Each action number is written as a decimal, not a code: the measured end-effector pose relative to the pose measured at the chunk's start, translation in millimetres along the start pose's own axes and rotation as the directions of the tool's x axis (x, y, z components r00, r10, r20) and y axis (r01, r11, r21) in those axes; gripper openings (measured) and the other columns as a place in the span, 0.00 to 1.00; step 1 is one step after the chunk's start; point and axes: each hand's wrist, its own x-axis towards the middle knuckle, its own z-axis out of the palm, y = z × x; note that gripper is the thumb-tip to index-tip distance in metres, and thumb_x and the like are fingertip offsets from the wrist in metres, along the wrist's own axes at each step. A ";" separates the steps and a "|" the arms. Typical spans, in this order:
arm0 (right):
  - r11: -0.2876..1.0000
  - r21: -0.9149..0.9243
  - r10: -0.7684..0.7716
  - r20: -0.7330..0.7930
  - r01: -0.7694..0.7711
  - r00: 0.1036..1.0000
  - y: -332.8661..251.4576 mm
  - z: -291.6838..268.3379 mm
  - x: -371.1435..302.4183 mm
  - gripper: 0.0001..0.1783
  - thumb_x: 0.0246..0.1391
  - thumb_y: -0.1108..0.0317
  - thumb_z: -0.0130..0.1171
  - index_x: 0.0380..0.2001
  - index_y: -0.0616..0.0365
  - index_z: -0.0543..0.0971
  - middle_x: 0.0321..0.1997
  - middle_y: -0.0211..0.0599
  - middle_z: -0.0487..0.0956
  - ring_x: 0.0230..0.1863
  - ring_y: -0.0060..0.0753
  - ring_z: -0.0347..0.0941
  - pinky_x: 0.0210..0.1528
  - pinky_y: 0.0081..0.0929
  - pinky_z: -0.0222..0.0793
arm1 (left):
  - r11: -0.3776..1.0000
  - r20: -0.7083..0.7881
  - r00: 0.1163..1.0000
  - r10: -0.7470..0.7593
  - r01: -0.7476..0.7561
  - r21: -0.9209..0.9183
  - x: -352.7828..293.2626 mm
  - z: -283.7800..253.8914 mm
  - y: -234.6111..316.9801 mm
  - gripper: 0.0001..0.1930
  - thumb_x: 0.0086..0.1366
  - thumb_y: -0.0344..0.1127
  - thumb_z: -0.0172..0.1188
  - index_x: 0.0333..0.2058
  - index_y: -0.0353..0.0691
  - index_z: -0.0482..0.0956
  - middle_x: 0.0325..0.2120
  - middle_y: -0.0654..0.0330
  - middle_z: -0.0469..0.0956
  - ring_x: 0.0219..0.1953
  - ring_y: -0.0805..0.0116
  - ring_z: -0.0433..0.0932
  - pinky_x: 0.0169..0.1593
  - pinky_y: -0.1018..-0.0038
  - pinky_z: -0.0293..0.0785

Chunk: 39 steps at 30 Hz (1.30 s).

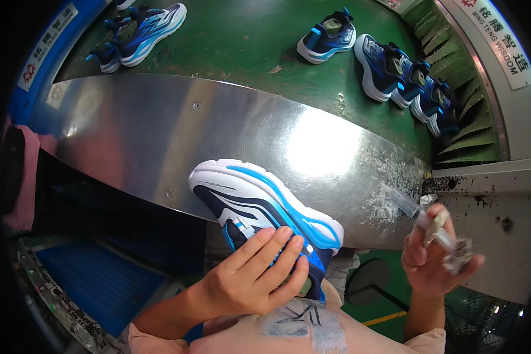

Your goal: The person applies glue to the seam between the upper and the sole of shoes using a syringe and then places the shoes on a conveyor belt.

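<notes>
A navy, white and blue running shoe (271, 200) is tilted on its side in front of me, sole outward, toe to the upper left over the metal edge. Across its upper lie the fingers of my left hand (256, 274), gripping it near the laces and collar; the thumb is hidden. Off to the right, apart from the shoe, my right hand (428, 259) is raised with its fingers curled round a clear syringe-like tube (404, 203). Whitish, crumpled residue or wrapping clings to that tube, and its tip points to the upper left.
A curved metal ledge (236, 127) borders a green conveyor belt (248, 47). Several similar shoes stand at the belt's right, including one shoe (327, 36); more shoes (141, 35) are far left. Flaky residue (389, 189) coats the ledge's right end. A blue crate (100, 274) sits lower left.
</notes>
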 end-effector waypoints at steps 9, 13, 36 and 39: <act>0.899 0.049 0.310 0.630 -0.435 0.712 17.4 112.8 104.9 0.61 0.38 0.15 0.40 0.55 0.65 0.57 0.23 0.38 0.69 0.19 0.22 0.62 0.18 0.16 0.58 | 0.999 -0.136 0.990 0.035 -0.039 -0.027 -3.9 6.7 -5.5 0.06 0.58 0.33 0.56 0.35 0.43 0.77 0.33 0.62 0.77 0.38 0.65 0.78 0.49 0.68 0.75; 0.868 0.055 0.363 0.607 -0.493 0.707 31.3 132.8 115.9 0.63 0.38 0.14 0.38 0.56 0.66 0.56 0.24 0.38 0.68 0.21 0.21 0.61 0.19 0.15 0.58 | 0.999 -0.176 0.983 0.042 -0.046 -0.016 -9.8 8.7 -6.2 0.07 0.60 0.34 0.54 0.36 0.40 0.75 0.35 0.60 0.78 0.39 0.63 0.79 0.51 0.66 0.75; 0.871 -0.330 0.473 0.364 -0.364 0.802 13.8 125.9 87.0 0.69 0.30 0.12 0.42 0.56 0.70 0.56 0.26 0.30 0.67 0.22 0.14 0.55 0.19 0.12 0.48 | 0.997 -0.140 0.990 0.021 -0.031 -0.070 -9.4 5.0 -9.4 0.07 0.61 0.34 0.53 0.35 0.39 0.74 0.36 0.57 0.79 0.41 0.61 0.80 0.51 0.65 0.74; 0.881 -0.280 0.457 0.300 -0.380 0.837 9.3 110.8 66.9 0.70 0.30 0.13 0.44 0.58 0.71 0.55 0.28 0.27 0.65 0.25 0.12 0.54 0.23 0.11 0.46 | 0.996 -0.100 0.995 0.015 -0.023 -0.086 -7.7 2.6 -8.3 0.07 0.61 0.34 0.52 0.36 0.38 0.75 0.38 0.55 0.79 0.43 0.59 0.80 0.53 0.63 0.73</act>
